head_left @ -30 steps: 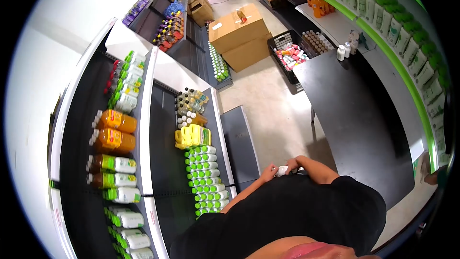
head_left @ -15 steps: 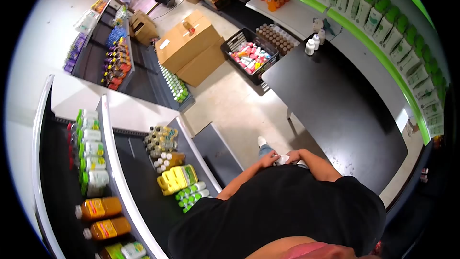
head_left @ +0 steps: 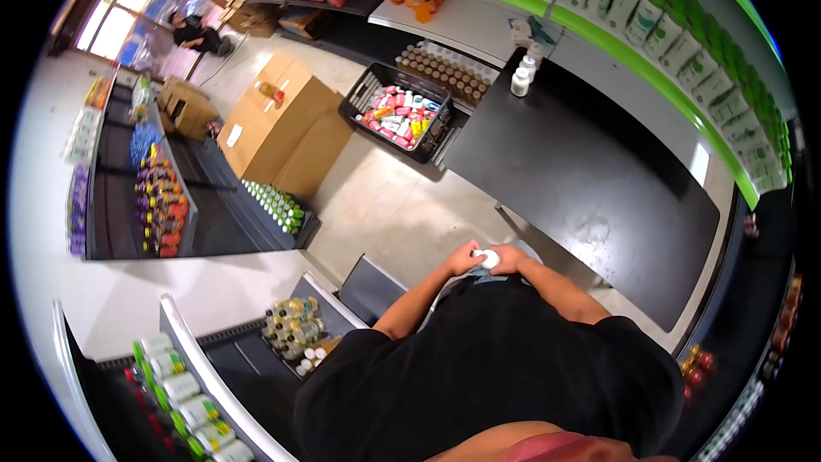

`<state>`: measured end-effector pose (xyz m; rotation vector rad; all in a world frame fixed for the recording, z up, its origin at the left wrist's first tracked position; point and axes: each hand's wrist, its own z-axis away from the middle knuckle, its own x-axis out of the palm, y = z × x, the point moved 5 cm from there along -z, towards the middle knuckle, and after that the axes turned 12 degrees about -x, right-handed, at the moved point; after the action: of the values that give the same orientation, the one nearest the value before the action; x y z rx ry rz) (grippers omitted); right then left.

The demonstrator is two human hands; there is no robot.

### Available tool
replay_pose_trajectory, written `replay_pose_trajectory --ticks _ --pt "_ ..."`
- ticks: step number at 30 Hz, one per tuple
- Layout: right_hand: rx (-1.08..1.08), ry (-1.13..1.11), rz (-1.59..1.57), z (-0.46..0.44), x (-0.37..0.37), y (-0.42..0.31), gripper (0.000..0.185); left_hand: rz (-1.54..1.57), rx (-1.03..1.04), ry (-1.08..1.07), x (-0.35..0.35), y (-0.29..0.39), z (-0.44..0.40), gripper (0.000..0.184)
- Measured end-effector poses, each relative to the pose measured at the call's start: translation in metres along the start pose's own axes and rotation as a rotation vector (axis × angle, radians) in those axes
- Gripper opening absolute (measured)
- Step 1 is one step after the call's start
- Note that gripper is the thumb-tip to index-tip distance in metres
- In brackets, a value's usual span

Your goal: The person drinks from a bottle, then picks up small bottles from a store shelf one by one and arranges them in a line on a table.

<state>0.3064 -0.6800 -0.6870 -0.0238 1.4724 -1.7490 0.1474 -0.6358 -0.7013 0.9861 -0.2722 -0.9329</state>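
Note:
In front of my waist, my left hand and my right hand are close together. Between them is a small white object with a rounded, smooth end facing up; it looks like a small bottle, though its far side is hidden by my fingers. The fingers of both hands are closed around it. To the right of my hands is the black table, with several white bottles standing at its far corner.
A black crate of mixed bottles stands on the floor beyond the table. Left of it are a large cardboard box and stocked shelves. Green-edged shelving with green-capped bottles runs along the right. A person sits far back.
My view has turned to the right, so the shelves and crate shift left. My hands have risen slightly, and the white object between them now shows a rounder shape.

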Motion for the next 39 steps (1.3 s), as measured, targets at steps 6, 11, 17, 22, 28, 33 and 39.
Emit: replay_pose_trajectory --ticks 6,11,17,22,28,33,39 --pt "0.096 0.295 0.298 -0.015 -0.1 -0.028 0.05 -0.353 -0.037 0.155 -0.045 0.113 -0.041 0.038" --pt "0.14 0.601 0.219 -0.04 -0.183 -0.018 0.049 -0.592 -0.057 0.291 -0.075 0.206 -0.097 0.04" --pt "0.212 0.778 0.116 -0.092 -0.262 0.029 0.049 -0.73 -0.03 0.324 -0.102 0.255 -0.19 0.038" --pt "0.25 0.84 0.104 -0.127 -0.312 0.061 0.051 -0.805 -0.057 0.372 -0.117 0.287 -0.244 0.036" --pt "0.305 0.772 0.119 -0.15 -0.347 0.089 0.05 -0.85 -0.097 0.34 -0.128 0.299 -0.296 0.036" --pt "0.416 0.874 0.033 -0.162 -0.366 0.101 0.048 -0.809 -0.027 0.268 -0.136 0.305 -0.334 0.034" --pt "0.732 0.967 -0.076 -0.176 -0.374 0.104 0.042 -0.916 0.072 0.201 -0.151 0.324 -0.369 0.039"
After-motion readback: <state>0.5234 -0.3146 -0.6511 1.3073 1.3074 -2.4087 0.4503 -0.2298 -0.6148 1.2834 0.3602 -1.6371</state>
